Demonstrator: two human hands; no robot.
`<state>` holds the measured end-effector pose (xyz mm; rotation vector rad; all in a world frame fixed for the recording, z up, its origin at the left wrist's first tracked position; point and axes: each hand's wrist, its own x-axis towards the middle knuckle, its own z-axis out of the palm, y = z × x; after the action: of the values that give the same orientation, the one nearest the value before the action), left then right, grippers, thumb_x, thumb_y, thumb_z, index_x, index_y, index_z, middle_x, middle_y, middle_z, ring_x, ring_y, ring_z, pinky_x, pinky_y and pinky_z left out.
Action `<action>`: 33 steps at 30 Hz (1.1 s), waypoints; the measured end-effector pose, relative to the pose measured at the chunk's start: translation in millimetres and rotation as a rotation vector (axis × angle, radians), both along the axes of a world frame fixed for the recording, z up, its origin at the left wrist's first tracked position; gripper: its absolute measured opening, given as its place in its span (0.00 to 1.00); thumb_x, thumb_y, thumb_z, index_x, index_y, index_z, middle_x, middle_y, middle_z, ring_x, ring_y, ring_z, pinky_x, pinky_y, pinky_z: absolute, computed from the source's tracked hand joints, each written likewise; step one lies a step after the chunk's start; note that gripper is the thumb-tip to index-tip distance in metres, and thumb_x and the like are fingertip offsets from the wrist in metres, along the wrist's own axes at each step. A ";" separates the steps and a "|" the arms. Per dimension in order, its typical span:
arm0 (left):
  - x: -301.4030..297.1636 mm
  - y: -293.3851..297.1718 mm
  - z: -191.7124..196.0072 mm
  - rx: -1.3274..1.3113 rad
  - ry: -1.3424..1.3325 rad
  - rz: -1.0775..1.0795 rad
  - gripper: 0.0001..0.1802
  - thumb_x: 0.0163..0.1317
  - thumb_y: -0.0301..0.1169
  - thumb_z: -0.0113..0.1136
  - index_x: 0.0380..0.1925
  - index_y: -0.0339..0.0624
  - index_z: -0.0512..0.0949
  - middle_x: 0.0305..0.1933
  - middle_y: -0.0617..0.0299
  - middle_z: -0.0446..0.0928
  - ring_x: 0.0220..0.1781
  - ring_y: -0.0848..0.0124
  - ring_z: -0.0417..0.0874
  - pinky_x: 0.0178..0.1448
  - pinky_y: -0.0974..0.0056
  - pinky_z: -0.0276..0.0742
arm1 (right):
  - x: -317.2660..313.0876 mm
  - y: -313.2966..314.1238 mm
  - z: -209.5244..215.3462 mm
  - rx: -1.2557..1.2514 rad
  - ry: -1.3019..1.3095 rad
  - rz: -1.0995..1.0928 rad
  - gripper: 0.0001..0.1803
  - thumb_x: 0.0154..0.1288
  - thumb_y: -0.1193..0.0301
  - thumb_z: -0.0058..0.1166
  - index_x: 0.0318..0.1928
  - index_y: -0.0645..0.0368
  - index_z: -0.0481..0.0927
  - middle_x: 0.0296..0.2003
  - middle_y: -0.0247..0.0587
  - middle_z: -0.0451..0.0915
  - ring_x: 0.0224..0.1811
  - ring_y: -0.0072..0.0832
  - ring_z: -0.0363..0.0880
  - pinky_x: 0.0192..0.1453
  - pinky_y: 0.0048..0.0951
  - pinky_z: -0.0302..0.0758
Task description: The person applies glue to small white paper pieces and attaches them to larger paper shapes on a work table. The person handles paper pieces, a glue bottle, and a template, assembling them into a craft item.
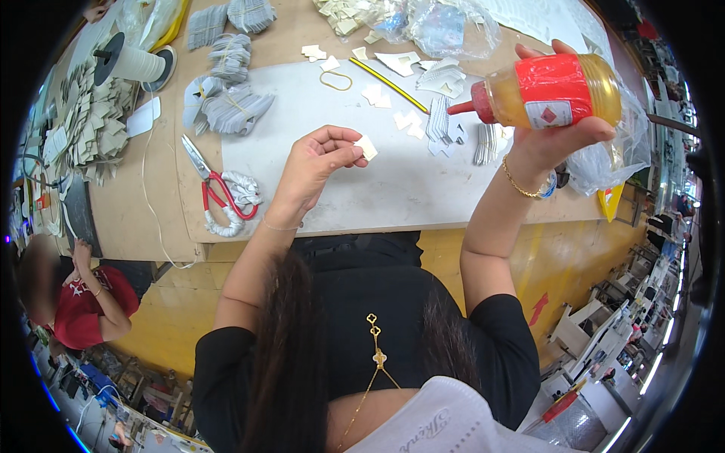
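Pinching, in your left hand: one small cream piece, held between thumb and fingers above the white sheet. Grasped in your right hand: one amber bottle, red-labelled, lying on its side in your grip, its red nozzle pointing toward 9 o'clock.

Positions, counted from your left hand:
- 12 o'clock: one rubber band.
- 1 o'clock: loose cream pieces.
- Between 1 and 2: one yellow-and-black pencil.
- Between 8 and 9: red-handled scissors.
- 10 o'clock: grey bundles; farther out, one spool of white cord.

Just beside your right wrist: one blue-edged round item, perhaps a tape roll, partly hidden.
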<state>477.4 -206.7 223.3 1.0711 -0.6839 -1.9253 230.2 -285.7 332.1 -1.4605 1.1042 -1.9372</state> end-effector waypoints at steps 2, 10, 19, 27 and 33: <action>-0.7 0.3 5.7 0.008 0.002 -0.003 0.13 0.57 0.21 0.60 0.43 0.31 0.74 0.35 0.54 0.81 0.36 0.70 0.83 0.45 0.70 0.78 | 0.1 0.4 -5.2 0.034 0.064 0.047 0.55 0.49 0.24 0.28 0.55 0.65 0.66 0.49 0.56 0.75 0.41 0.46 0.82 0.45 0.43 0.82; -5.7 0.7 29.3 -0.019 0.030 -0.050 0.11 0.58 0.20 0.60 0.41 0.30 0.76 0.34 0.51 0.81 0.36 0.66 0.84 0.44 0.68 0.79 | -0.2 -2.0 -16.1 0.111 -0.148 0.140 0.56 0.44 0.24 0.36 0.56 0.65 0.66 0.48 0.54 0.76 0.43 0.44 0.82 0.48 0.44 0.81; -8.2 0.8 43.7 -0.014 0.102 -0.072 0.07 0.58 0.22 0.60 0.36 0.34 0.75 0.33 0.51 0.81 0.34 0.65 0.84 0.41 0.67 0.79 | 11.7 -4.2 -28.9 0.173 -0.273 0.223 0.52 0.45 0.27 0.43 0.56 0.62 0.67 0.47 0.49 0.77 0.46 0.38 0.80 0.50 0.43 0.80; -12.6 1.4 61.7 -0.053 0.216 -0.075 0.07 0.57 0.23 0.60 0.35 0.34 0.74 0.33 0.52 0.81 0.33 0.64 0.84 0.40 0.65 0.79 | 30.6 -3.7 -32.1 0.294 -0.393 0.281 0.48 0.49 0.30 0.48 0.55 0.59 0.68 0.47 0.46 0.77 0.48 0.33 0.79 0.52 0.38 0.80; -13.4 -0.2 66.1 -0.112 0.173 -0.067 0.07 0.57 0.23 0.60 0.34 0.33 0.74 0.33 0.52 0.81 0.32 0.65 0.84 0.40 0.65 0.79 | 28.1 -11.3 -29.6 0.292 -0.482 0.309 0.45 0.52 0.32 0.49 0.55 0.58 0.68 0.47 0.48 0.77 0.47 0.33 0.79 0.50 0.39 0.81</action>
<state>464.0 -207.0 289.4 0.8112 -0.7288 -1.9847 258.3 -297.0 302.5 -0.8822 0.8371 -1.6976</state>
